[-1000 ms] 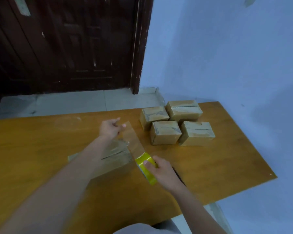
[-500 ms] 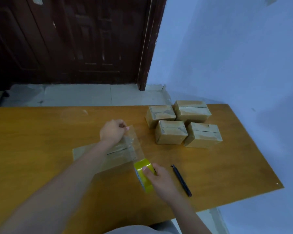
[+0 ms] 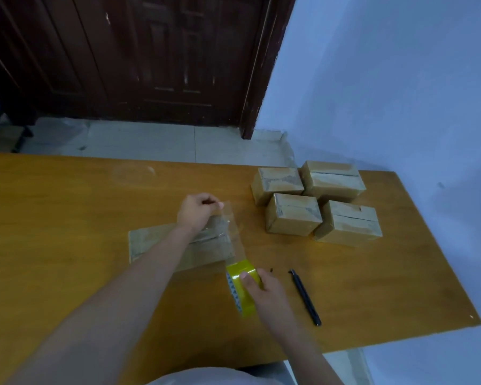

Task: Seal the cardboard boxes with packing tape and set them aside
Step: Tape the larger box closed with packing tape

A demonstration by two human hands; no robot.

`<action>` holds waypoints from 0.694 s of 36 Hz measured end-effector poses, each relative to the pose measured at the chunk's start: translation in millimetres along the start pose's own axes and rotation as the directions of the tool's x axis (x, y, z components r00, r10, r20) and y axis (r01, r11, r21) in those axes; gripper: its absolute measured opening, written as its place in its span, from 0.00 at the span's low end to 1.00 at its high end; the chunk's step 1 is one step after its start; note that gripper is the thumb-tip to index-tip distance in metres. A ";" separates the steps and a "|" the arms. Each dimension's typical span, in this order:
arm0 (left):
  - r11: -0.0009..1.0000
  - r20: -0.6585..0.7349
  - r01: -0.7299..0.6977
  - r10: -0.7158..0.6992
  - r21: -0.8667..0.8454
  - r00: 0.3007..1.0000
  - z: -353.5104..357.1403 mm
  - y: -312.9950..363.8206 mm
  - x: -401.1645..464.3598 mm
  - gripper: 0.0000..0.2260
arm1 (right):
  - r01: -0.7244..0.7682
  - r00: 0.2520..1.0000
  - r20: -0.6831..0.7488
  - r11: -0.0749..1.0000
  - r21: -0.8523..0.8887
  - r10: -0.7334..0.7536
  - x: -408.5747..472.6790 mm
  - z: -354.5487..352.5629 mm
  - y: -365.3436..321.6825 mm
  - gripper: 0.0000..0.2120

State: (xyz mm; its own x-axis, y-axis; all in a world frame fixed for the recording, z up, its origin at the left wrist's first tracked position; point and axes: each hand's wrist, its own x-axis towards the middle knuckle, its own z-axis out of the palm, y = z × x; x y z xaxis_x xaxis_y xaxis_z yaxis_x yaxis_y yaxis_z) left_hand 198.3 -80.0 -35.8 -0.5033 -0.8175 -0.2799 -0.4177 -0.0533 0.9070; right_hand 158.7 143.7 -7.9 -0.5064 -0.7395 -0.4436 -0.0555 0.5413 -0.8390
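Note:
A cardboard box [image 3: 161, 243] lies on the wooden table [image 3: 67, 207] in front of me, partly hidden by my left forearm. My left hand [image 3: 196, 211] pinches the free end of a clear tape strip [image 3: 235, 234] at the box's far right corner. The strip runs back over the box's right end to a yellow tape roll [image 3: 240, 287], which my right hand [image 3: 267, 294] grips near the table's front.
Several sealed cardboard boxes [image 3: 314, 202] stand grouped at the table's far right. A black cutter [image 3: 306, 297] lies right of my right hand. A dark wooden door [image 3: 150, 56] and a pale blue wall [image 3: 386, 79] stand behind the table.
The tape strip has come lower over the box's right end, with the roll drawn down toward the table's front. The black cutter, hidden before, now shows.

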 end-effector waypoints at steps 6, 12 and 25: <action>1.000 -0.008 0.006 -0.006 0.019 1.000 1.5 -0.5 0.8 0.05 | -0.045 0.998 -0.034 0.998 -0.053 0.044 3.9 3.7 3.7 0.16; 0.999 -0.030 0.027 -0.026 0.042 0.999 3.2 -0.4 2.3 0.05 | -0.027 0.998 -0.051 0.999 -0.034 0.025 5.9 8.3 1.5 0.14; 0.983 -0.045 0.102 -0.096 0.150 0.994 4.4 2.3 4.2 0.02 | -0.062 0.998 -0.007 0.980 -0.187 0.062 21.3 14.4 15.1 0.10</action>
State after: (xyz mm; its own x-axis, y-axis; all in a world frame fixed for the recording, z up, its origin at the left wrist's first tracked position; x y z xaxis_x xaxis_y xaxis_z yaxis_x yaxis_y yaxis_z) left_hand 191.9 -81.0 -36.3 -0.4261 -0.8338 -0.3512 -0.5753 -0.0499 0.8164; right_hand 159.4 130.3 -34.5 -0.5146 -0.7017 -0.4928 -0.1834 0.6514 -0.7362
